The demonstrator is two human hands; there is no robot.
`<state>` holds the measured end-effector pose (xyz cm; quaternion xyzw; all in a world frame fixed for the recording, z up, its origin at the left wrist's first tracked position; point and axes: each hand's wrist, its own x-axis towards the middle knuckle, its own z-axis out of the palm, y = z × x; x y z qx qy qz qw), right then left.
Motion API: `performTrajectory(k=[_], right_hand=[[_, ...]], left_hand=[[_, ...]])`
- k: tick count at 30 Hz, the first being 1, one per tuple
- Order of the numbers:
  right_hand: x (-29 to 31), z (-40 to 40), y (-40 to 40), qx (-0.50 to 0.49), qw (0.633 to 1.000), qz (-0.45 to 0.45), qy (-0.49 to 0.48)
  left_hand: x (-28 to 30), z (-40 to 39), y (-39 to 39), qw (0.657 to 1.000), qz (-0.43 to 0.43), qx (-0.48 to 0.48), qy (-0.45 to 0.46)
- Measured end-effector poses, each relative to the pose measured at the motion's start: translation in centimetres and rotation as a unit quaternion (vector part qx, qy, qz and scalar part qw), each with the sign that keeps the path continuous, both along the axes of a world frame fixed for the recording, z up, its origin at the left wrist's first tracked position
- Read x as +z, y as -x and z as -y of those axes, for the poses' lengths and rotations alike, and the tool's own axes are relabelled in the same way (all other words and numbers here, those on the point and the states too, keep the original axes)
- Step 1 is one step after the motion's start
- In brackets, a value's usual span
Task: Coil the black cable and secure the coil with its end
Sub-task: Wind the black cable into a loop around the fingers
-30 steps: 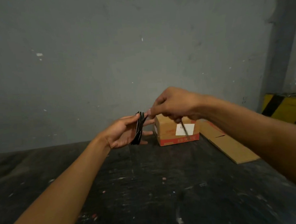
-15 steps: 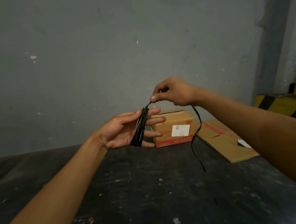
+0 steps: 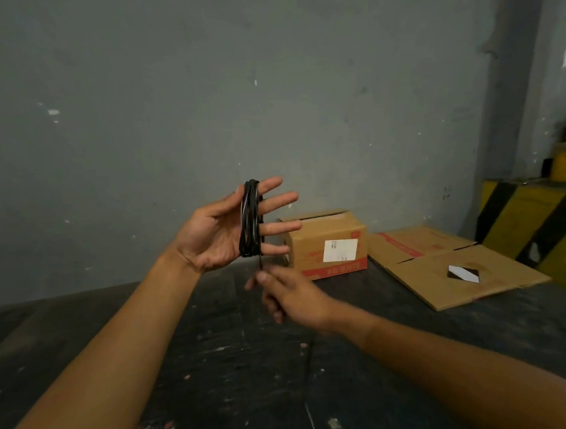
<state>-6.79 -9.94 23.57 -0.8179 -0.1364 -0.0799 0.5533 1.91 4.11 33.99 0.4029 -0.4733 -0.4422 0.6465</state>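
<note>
The black cable (image 3: pixel 250 217) is wound in several loops around the four spread fingers of my left hand (image 3: pixel 222 232), which is raised palm-up above the dark table. A short stretch of cable drops from the bottom of the coil to my right hand (image 3: pixel 291 297), just below and slightly right. My right hand pinches that free end between thumb and fingers. The rest of the loose end is hidden inside the right hand.
A small cardboard box (image 3: pixel 329 244) with a white label stands behind the hands. A flattened cardboard sheet (image 3: pixel 448 264) lies at the right. A yellow-and-black striped barrier (image 3: pixel 538 230) fills the right corner. The grey wall (image 3: pixel 203 103) is close behind the dark table (image 3: pixel 237 364).
My right hand swung from above the coil down to below it, carrying the free end. My left hand rose and its fingers spread wider.
</note>
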Motion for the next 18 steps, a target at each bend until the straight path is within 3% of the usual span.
performTrajectory(k=[9, 14, 18], right_hand=[[2.9, -3.9, 2.8, 0.023, 0.999, -0.034, 0.021], [5.6, -3.1, 3.7, 0.015, 0.992, -0.031, 0.124], [8.4, -1.6, 3.3, -0.044, 0.974, -0.003, 0.223]], left_hand=[[-1.1, -1.3, -2.1, 0.992, -0.047, 0.116, 0.006], [-1.6, -1.2, -2.3, 0.982, -0.038, 0.181, -0.029], [-2.3, -0.9, -2.1, 0.98, -0.029, 0.178, -0.078]])
